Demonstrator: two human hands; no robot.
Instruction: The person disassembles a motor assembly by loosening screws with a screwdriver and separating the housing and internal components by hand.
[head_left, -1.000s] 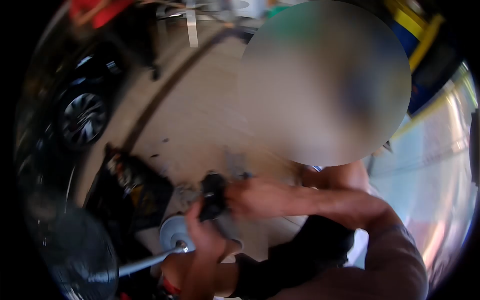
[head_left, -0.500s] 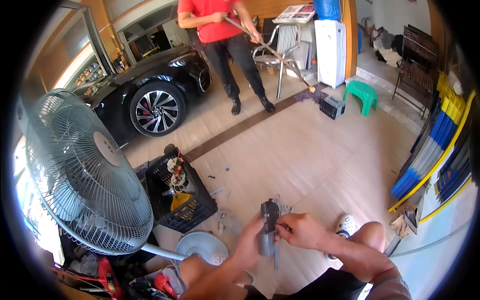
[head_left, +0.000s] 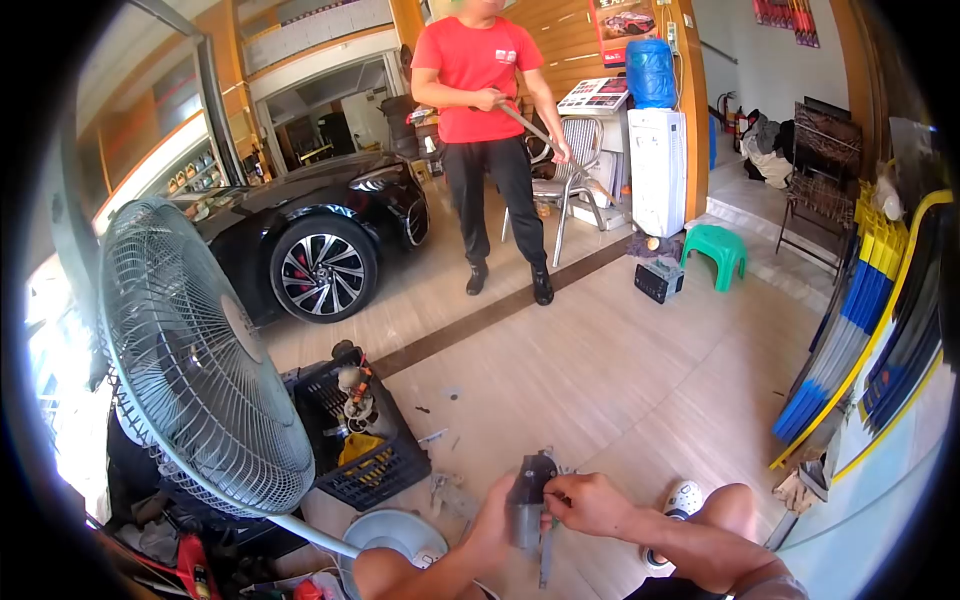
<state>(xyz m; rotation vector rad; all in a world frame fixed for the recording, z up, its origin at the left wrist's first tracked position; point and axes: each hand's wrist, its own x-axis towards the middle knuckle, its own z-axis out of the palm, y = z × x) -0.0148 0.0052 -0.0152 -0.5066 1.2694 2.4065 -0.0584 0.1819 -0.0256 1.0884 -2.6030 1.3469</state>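
Note:
In the head view, a grey cylinder-shaped metal part with a black end (head_left: pixel 525 518) is held upright above the floor, low in the middle. My left hand (head_left: pixel 490 522) is closed around its left side. My right hand (head_left: pixel 590 503) is pinched against its right side near the black end; whatever sits between those fingertips is too small to make out. A narrow metal strip (head_left: pixel 544 565) hangs below the part, and where it is held is hidden.
A grey fan (head_left: pixel 205 355) stands at the left beside a black crate (head_left: pixel 375 470) of parts. Small scraps (head_left: pixel 450 493) lie on the floor. Ahead, a person in a red shirt (head_left: pixel 478 80) holds a long pole near a black car (head_left: pixel 320 215). A green stool (head_left: pixel 716 252) stands right of a black-faced box (head_left: pixel 658 281).
My view has tilted upward. The person across the room has raised the pole's far end off the floor. Both my hands stay on the part, with my right fingers still pinched at its side.

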